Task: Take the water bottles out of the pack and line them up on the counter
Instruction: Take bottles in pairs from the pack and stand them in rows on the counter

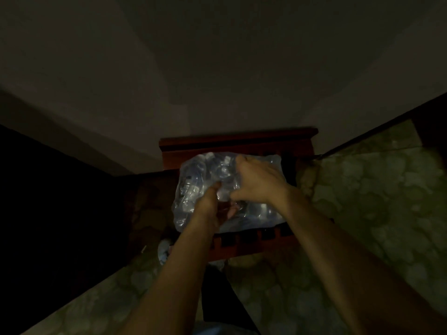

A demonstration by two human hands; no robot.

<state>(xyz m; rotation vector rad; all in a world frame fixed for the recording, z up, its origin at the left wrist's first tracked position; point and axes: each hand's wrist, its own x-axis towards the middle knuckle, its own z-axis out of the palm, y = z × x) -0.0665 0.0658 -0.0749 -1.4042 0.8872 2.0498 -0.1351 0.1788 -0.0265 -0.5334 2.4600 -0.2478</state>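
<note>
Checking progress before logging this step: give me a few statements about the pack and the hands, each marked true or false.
1. Both hands are on the plastic-wrapped pack. True.
2. The pack sits on the patterned floor. False: it rests on a reddish wooden stand.
3. The right hand grips the wrap on the pack's top. True.
4. A bottle stands lined up outside the pack. False: none is visible outside it.
5. The left hand hangs idle away from the pack. False: it is at the wrap.

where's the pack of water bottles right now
In the head view, the plastic-wrapped pack sits mid-frame on a reddish wooden stand, with the left hand and right hand on it.
</note>
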